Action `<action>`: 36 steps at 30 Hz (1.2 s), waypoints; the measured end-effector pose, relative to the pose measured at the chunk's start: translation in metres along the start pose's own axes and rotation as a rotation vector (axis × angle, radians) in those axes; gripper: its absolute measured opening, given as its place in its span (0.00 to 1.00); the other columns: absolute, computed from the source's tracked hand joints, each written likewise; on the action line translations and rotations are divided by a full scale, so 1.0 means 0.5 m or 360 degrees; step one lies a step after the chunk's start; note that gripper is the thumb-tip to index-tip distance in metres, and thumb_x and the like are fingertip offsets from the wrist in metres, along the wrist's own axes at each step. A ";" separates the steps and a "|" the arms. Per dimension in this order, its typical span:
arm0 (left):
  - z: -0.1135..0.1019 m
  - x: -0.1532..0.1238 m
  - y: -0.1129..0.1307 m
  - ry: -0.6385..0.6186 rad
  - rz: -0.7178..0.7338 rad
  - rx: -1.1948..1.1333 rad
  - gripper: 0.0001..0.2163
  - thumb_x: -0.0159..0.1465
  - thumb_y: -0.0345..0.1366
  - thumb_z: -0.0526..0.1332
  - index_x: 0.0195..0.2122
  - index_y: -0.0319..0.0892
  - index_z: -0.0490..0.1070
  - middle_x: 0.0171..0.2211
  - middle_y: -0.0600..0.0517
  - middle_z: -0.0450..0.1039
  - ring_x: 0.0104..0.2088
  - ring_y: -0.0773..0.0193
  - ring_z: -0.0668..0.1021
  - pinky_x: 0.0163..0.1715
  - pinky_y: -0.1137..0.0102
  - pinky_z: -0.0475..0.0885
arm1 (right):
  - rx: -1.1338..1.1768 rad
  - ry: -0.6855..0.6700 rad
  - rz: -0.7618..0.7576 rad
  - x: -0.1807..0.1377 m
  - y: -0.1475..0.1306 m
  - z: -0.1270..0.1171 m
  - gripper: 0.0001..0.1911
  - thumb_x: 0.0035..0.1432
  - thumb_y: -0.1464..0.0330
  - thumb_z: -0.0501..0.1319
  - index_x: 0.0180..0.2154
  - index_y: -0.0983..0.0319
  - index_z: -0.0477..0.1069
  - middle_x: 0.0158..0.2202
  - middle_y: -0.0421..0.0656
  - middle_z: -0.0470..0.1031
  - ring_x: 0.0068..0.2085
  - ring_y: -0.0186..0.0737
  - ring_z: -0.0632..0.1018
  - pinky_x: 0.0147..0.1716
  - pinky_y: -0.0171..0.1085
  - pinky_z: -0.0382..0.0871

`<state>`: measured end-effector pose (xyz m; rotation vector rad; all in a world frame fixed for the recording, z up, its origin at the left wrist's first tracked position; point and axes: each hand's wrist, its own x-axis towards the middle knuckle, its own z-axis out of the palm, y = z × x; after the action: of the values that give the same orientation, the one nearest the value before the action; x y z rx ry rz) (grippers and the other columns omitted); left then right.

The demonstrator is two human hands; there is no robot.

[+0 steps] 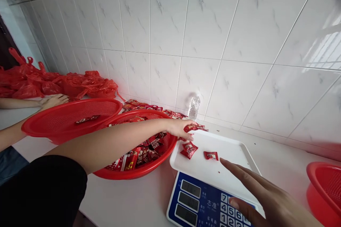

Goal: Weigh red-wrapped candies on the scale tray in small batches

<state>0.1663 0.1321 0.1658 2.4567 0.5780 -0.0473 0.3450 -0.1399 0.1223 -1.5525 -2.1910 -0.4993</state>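
My left hand (pixel 181 128) reaches across a red basket (pixel 138 174) of red candy packets and pinches a few red packets (pixel 194 127) over the far left corner of the white scale tray (pixel 231 149). Two loose packets (pixel 189 149) (pixel 211 155) lie on the tray. With its fingers stretched out and holding nothing, my right hand (pixel 266 198) hovers over the keypad of the blue scale (pixel 197 198).
A second red basket (pixel 53 127) with one packet in it leans on the first. Another person's hand (pixel 53 100) and forearm rest by it at the left. Red plastic bags (pixel 53 83) are piled along the wall. A water bottle (pixel 194 107) stands behind the tray. Another red basket (pixel 326 184) sits at the right edge.
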 end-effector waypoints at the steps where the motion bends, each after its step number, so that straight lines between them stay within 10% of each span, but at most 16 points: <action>1: 0.011 0.003 0.005 -0.0113 0.0013 0.0045 0.42 0.52 0.46 0.70 0.66 0.46 0.54 0.60 0.45 0.67 0.57 0.50 0.71 0.55 0.60 0.66 | -0.0002 -0.0002 0.0006 0.000 0.001 -0.002 0.33 0.65 0.59 0.56 0.68 0.52 0.48 0.56 0.40 0.73 0.48 0.37 0.79 0.40 0.27 0.75; 6: 0.074 0.003 0.017 -0.0356 -0.0091 0.0438 0.54 0.48 0.54 0.70 0.70 0.48 0.39 0.71 0.43 0.33 0.68 0.38 0.46 0.63 0.48 0.49 | -0.0007 -0.0053 0.0036 0.001 0.007 -0.005 0.33 0.66 0.58 0.55 0.68 0.53 0.47 0.56 0.40 0.73 0.50 0.38 0.79 0.41 0.28 0.75; 12: 0.145 0.020 0.029 -0.0212 -0.0020 0.0348 0.51 0.54 0.66 0.57 0.70 0.49 0.33 0.71 0.47 0.25 0.68 0.38 0.37 0.64 0.45 0.42 | 0.0052 -0.0038 0.0111 -0.002 0.004 -0.008 0.31 0.66 0.58 0.54 0.67 0.50 0.49 0.57 0.39 0.71 0.50 0.38 0.79 0.40 0.29 0.77; 23: 0.200 0.095 0.060 0.0419 0.0005 -0.0199 0.38 0.66 0.61 0.44 0.68 0.37 0.48 0.70 0.40 0.43 0.69 0.51 0.47 0.66 0.54 0.47 | 0.0435 -0.0531 0.0884 0.040 0.052 0.056 0.23 0.68 0.59 0.45 0.62 0.49 0.58 0.42 0.42 0.81 0.44 0.47 0.80 0.36 0.44 0.75; 29: 0.212 0.107 0.087 0.0257 0.0116 0.0324 0.37 0.62 0.65 0.44 0.65 0.47 0.56 0.69 0.44 0.48 0.69 0.41 0.41 0.62 0.38 0.37 | 0.0451 -0.0620 0.0959 0.047 0.063 0.056 0.18 0.67 0.66 0.42 0.50 0.54 0.67 0.39 0.43 0.80 0.39 0.48 0.79 0.36 0.46 0.70; 36: 0.226 0.109 0.093 0.0195 0.0224 0.0484 0.26 0.61 0.56 0.55 0.57 0.51 0.65 0.60 0.45 0.63 0.65 0.47 0.57 0.61 0.42 0.44 | 0.0491 -0.0528 0.0945 0.038 0.060 0.041 0.16 0.67 0.61 0.47 0.53 0.48 0.64 0.44 0.40 0.78 0.46 0.48 0.78 0.43 0.49 0.70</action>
<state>0.2463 0.0557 0.0906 2.8060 0.4767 0.0779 0.3654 -0.1047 0.1162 -2.0822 -1.7626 0.2825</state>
